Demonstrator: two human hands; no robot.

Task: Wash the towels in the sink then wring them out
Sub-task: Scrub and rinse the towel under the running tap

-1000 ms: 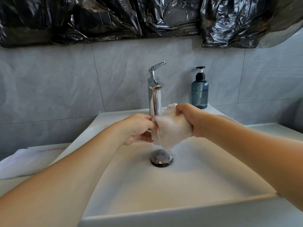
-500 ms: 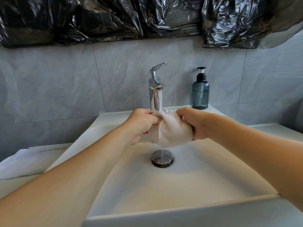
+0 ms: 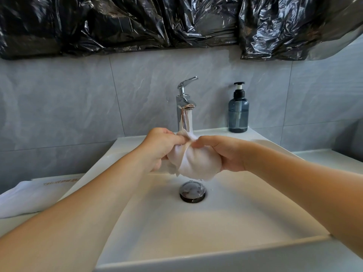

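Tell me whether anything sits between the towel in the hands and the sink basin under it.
Nothing visible does. The left hand and right hand hold the towel over the sink, above the drain plug.

Bright, even daylight, glare streaks on black plastic sheeting point(image 3: 121, 24), soft shadows in sink point(image 3: 196, 228), wide-angle bending at edges, forearms slightly blurred

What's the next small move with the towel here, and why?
Probably keep rubbing the bunched towel under the stream a little longer, then twist it. The left hand and right hand both grip it right below the faucet, water is running onto its top, and it sits over the sink drain, so run-off should fall into the basin.
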